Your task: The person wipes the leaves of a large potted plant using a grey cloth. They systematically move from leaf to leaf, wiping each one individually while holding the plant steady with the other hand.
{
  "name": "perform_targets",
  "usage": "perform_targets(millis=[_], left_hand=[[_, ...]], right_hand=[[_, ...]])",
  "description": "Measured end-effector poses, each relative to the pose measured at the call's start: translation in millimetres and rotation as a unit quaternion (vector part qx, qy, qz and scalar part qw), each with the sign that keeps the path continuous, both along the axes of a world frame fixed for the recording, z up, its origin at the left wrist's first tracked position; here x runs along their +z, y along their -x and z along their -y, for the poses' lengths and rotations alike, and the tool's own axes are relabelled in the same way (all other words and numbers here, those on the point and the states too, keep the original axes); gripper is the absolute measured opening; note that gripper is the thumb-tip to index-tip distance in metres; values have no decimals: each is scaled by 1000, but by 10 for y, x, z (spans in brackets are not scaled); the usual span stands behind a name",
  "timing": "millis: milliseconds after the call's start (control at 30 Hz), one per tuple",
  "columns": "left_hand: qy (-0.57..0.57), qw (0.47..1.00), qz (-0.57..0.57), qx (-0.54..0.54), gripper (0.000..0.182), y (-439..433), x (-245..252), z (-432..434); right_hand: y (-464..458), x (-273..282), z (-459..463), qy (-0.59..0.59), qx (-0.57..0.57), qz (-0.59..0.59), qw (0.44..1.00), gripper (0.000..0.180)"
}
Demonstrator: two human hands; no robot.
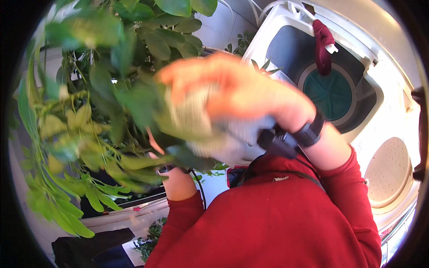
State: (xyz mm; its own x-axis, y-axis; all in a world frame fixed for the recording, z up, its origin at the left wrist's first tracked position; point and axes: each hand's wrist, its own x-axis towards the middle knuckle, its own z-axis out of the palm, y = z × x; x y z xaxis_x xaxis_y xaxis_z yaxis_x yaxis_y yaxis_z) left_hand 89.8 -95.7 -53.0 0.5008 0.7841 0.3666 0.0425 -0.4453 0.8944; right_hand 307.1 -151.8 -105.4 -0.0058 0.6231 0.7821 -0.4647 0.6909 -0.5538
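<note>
My right hand point(234, 85), blurred by motion, is closed around a pale cloth point(192, 110) in the middle of the view. The cloth is against or very near the broad green leaves of a large potted-type foliage plant point(167, 38); the blur hides whether they touch. A greyish-white part point(231, 144) hangs below that hand, too smeared to name. My left hand point(155, 142) is among the leaves at lower left, mostly covered by them. Only a bit of finger and the wrist show, so its grip is hidden.
At right stands a white twin-tub washing machine point(360, 134) with an open dark tub. A dark red cloth point(323, 50) hangs over the tub's rim. A round perforated lid point(388, 172) lies nearer me. Dark fabric point(90, 248) and a smaller plant point(154, 232) are at lower left.
</note>
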Motion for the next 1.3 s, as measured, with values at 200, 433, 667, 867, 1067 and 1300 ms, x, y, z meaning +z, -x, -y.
perform_targets(millis=[200,433,667,867,1067,1300], left_hand=[[54,996,27,-68,48,226,246,-250],[101,980,28,-170,46,281,357,-662],[121,960,29,-250,45,491,287,-1020],[154,939,3,-309,44,552,69,-1285],[130,961,-64,-236,45,404,-288,-1603],[80,983,-68,-149,36,382,-154,-1372]], right_hand=[[-526,377,-243,113,-49,-146,982,24],[-700,174,-168,200,-182,-99,958,27],[-370,-568,505,378,-395,-51,836,36],[479,-641,970,358,-448,195,795,41],[1178,-777,628,287,-537,321,726,41],[1450,-691,327,188,-648,178,717,35]])
